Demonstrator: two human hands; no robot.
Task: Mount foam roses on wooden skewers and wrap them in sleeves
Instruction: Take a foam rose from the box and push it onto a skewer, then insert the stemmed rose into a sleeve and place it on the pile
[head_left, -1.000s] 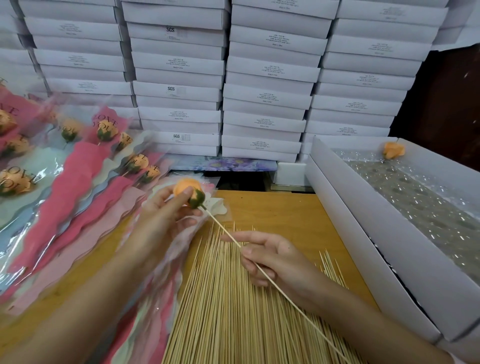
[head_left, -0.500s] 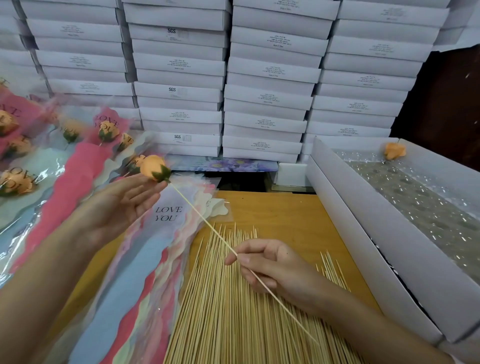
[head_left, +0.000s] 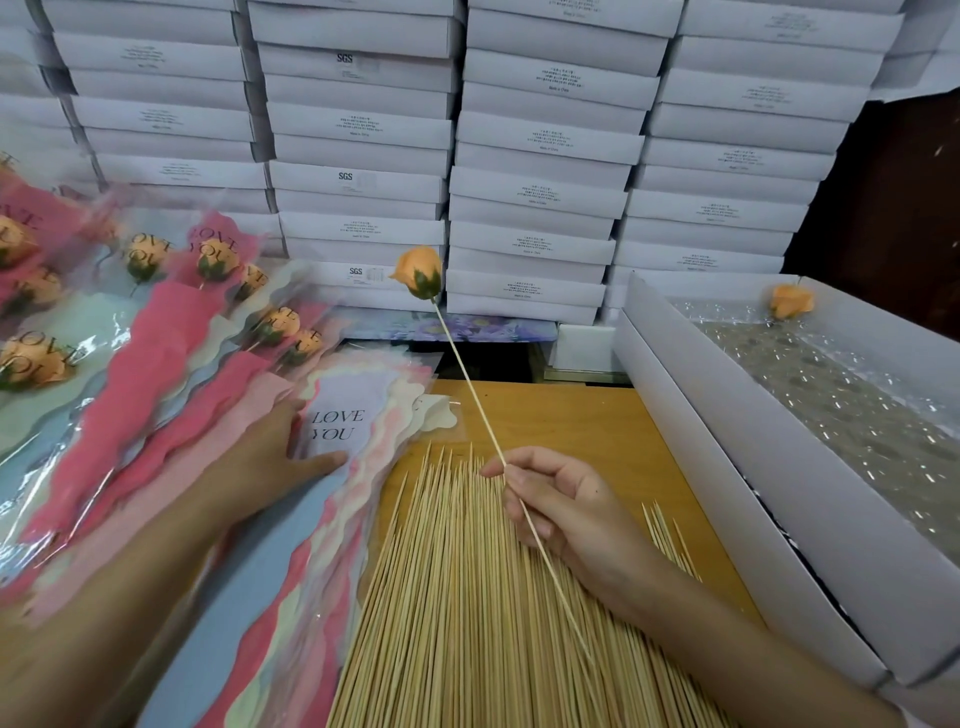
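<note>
Nearest me, under my right hand (head_left: 566, 512), lies the pile of loose skewers (head_left: 457, 597). That hand pinches one skewer (head_left: 470, 384) between thumb and forefinger, the other fingers curled round it. A moment ago my left hand (head_left: 275, 462) was at the rose (head_left: 420, 271); it has let go and dropped to the stack of sleeves (head_left: 337, 415) left of my right hand, fingers spread flat, thumb on the top one. The rose now rides the skewer tip alone, raised beyond my right hand. So I judge mounting done and sleeving next. Past my left hand lie wrapped roses (head_left: 218, 262); farthest, stacked white boxes (head_left: 540, 187).
</note>
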